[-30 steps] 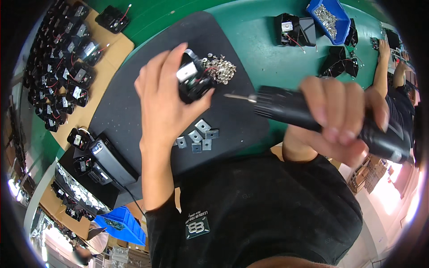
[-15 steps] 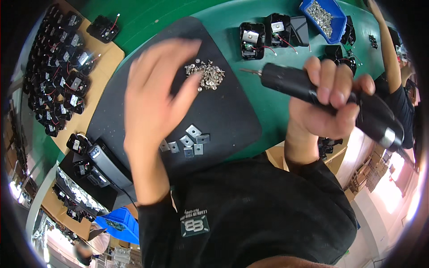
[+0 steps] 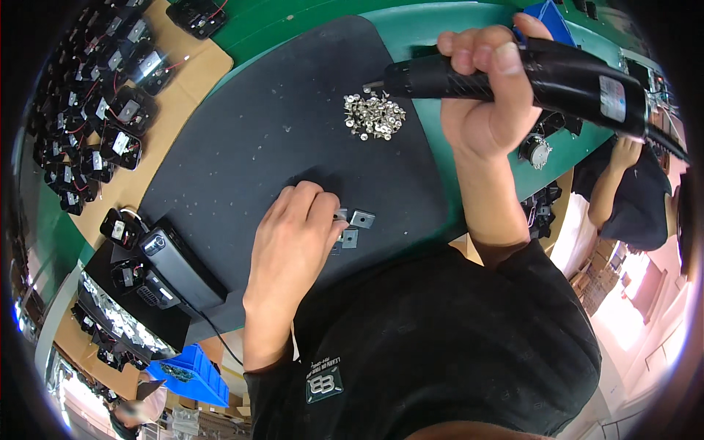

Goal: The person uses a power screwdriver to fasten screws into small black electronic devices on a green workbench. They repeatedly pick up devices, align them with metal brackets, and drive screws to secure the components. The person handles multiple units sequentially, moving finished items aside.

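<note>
A small grey rectangular label sits on the black electric screwdriver; a white square logo patch marks the black shirt.

the left hand lies palm down, fingers bent and bunched at their tips, forearm running straight up from the lower edge. the right hand is raised, fingers wrapped tight in a fist, wrist upright.

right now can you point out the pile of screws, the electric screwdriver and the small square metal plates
pile of screws (image 3: 374, 116), head view, middle of the heap on the dark mat
electric screwdriver (image 3: 565, 73), head view, black body just past the right hand
square metal plates (image 3: 361, 218), head view, flat face of the plate beside the left hand's fingers
</note>
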